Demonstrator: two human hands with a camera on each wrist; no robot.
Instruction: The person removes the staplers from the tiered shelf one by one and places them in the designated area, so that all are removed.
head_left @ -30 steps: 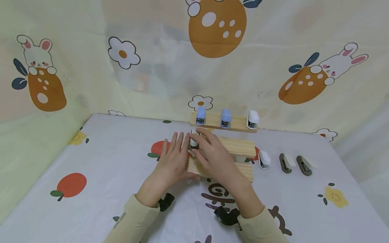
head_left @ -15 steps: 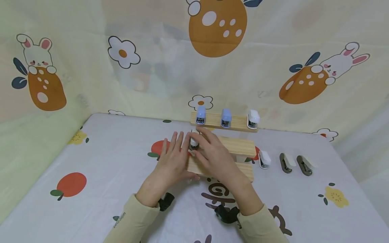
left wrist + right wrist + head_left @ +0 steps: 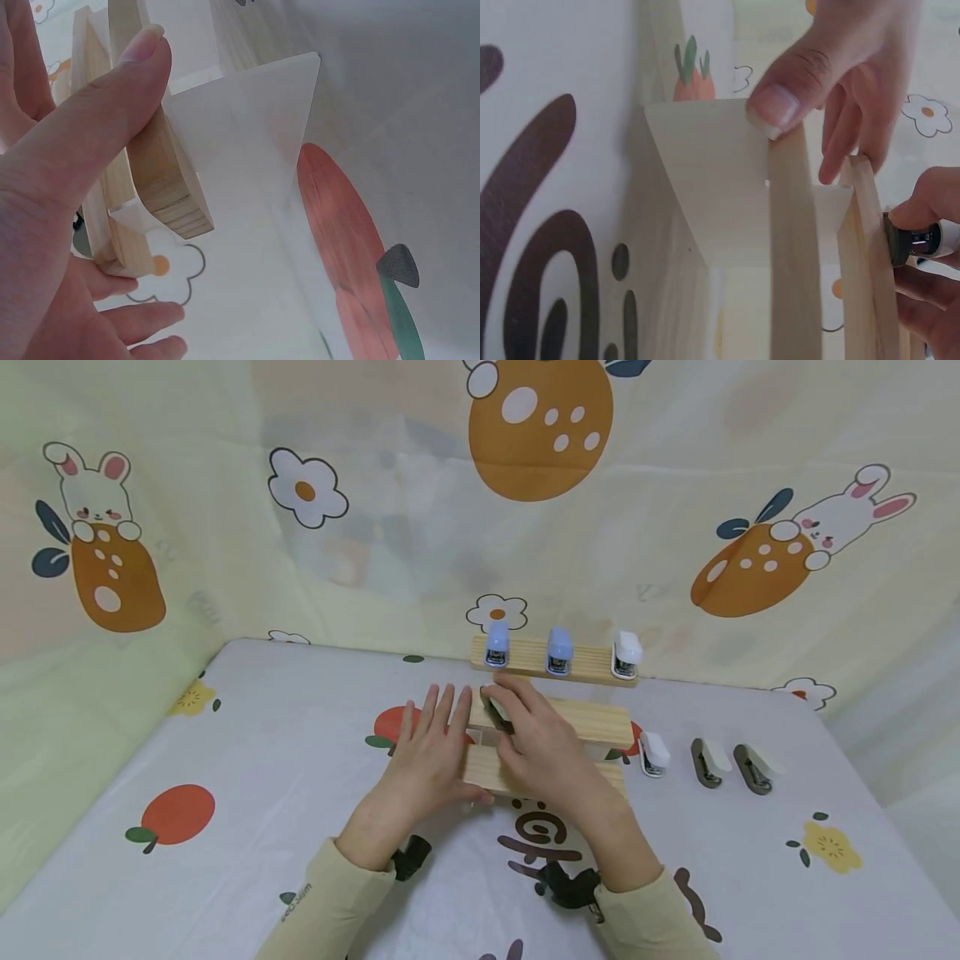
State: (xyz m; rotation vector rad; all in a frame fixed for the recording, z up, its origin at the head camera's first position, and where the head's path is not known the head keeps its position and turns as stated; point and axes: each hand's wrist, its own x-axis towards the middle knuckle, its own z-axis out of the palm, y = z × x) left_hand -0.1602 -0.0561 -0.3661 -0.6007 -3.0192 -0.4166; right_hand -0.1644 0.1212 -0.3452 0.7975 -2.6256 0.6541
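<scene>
A wooden tiered stand with pale translucent side panels (image 3: 240, 120) stands mid-table. My left hand (image 3: 431, 756) lies at its left end, fingers straight and spread in the head view. Its thumb (image 3: 112, 105) rests on the front plank (image 3: 161, 180), and its fingertips are by the middle plank. My right hand (image 3: 543, 743) pinches a dark-green and white mini stapler (image 3: 497, 713) at the left part of the middle plank (image 3: 592, 720). In the right wrist view the stapler (image 3: 911, 240) is against that plank, partly hidden by fingers.
On the back plank (image 3: 528, 656) stand two blue mini staplers (image 3: 497, 645) and a white one (image 3: 626, 653). To the stand's right, another white stapler (image 3: 654, 755) and two dark-and-white ones (image 3: 707, 763) lie on the printed tablecloth (image 3: 285, 827). A patterned curtain (image 3: 390, 560) hangs behind.
The right hand has shifted slightly to the right with the stapler, which has turned from facing end-on to lying slanted, its dark side showing. The left hand stays in place.
</scene>
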